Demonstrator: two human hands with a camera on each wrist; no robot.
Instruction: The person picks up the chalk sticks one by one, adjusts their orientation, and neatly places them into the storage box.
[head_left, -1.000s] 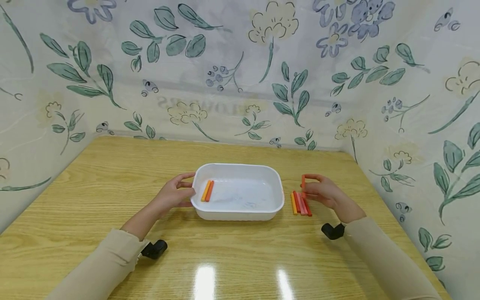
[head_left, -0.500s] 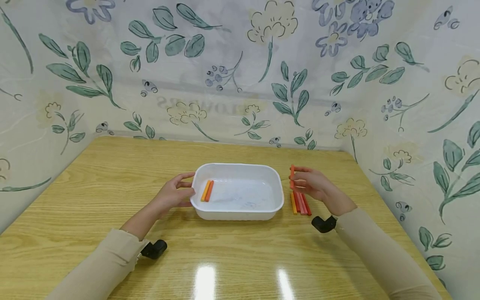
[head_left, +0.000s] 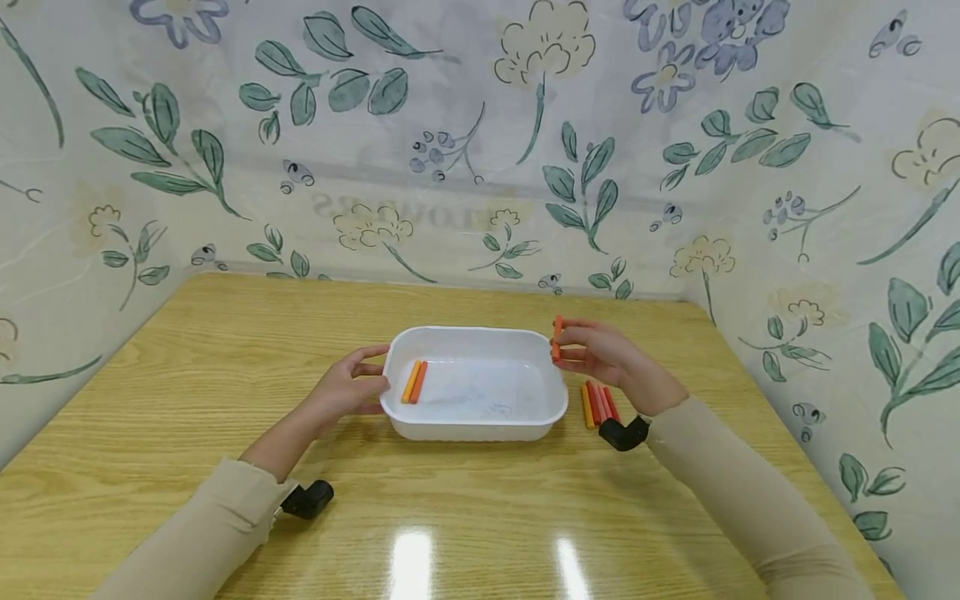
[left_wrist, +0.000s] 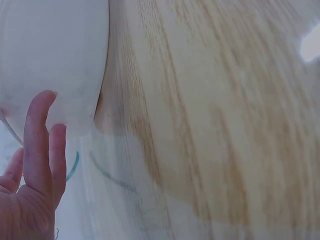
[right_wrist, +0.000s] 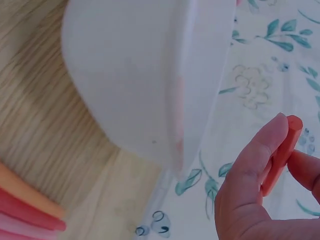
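Observation:
A white basin [head_left: 472, 431] stands in the middle of the table, with a yellow-orange crayon [head_left: 410, 382] and an orange-red crayon [head_left: 420, 382] lying at the left of its floor. My left hand [head_left: 345, 385] rests against the basin's left side, fingers along the outer wall. In the left wrist view its fingers [left_wrist: 37, 145] look lightly bent beside the wall. Near the basin's right rim, my right hand [head_left: 611, 362] pinches an orange-red crayon [head_left: 557, 337] upright between thumb and fingers. The right wrist view shows this crayon [right_wrist: 284, 152] beyond the basin wall [right_wrist: 125, 75].
Several crayons [head_left: 600, 404], yellow-orange, red and pink, lie side by side on the wooden table [head_left: 465, 517] right of the basin, under my right wrist. A flowered sheet [head_left: 450, 208] hangs behind the table and along both sides.
My right hand has moved left from above the row of crayons to the basin's right rim, carrying the orange-red crayon. The left hand and the basin have stayed in place.

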